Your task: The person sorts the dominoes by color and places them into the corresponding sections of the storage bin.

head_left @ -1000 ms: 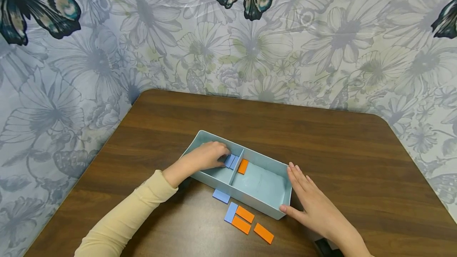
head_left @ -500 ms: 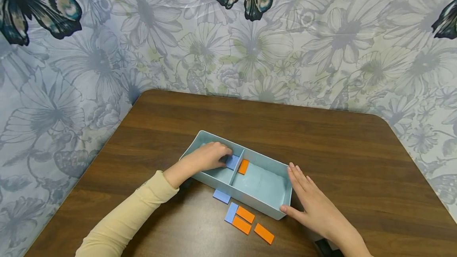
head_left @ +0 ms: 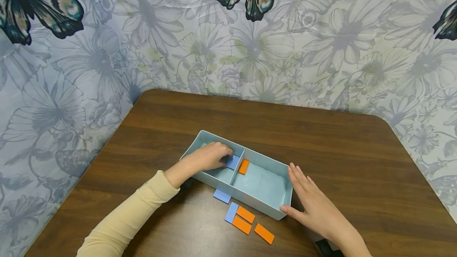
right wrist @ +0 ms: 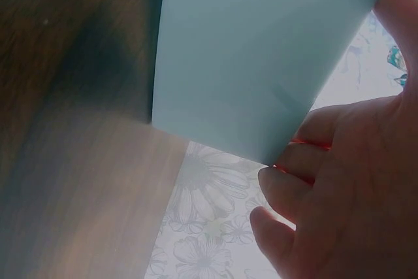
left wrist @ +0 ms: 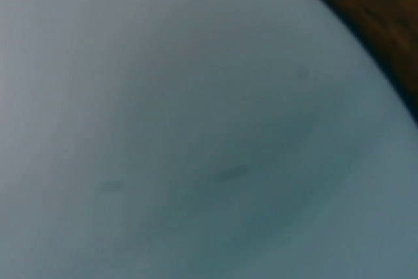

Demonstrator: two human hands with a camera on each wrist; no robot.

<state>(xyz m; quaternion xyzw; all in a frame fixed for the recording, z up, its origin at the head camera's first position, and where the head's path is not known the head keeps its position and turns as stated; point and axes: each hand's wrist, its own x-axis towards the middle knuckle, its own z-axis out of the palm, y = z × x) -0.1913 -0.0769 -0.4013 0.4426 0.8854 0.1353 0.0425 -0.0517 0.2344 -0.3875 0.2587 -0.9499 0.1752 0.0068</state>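
My left hand (head_left: 205,157) reaches into the left compartment of a pale blue divided box (head_left: 257,204). Its thumb and forefinger pinch a blue tile (head_left: 233,162) that lies alongside another one against the divider; part of these tiles is hidden by the fingers. At the box's right end, my right hand (head_left: 315,207) rests with straight fingers on the rim, thumb near the front corner. The right wrist view shows the end wall (right wrist: 241,57) between thumb and fingers. Only a blurred pale box wall (left wrist: 196,96) fills most of the left wrist view.
One orange tile (head_left: 244,166) lies in the right compartment by the divider. In front of the box, two blue tiles (head_left: 222,196) and three orange tiles (head_left: 264,234) lie on the brown table (head_left: 171,118). A black object (head_left: 326,247) shows under the right wrist.
The left hand has shifted slightly right, and the blue tiles in the left compartment have closed up, the gap between them gone. The right hand has stayed at the box's end.
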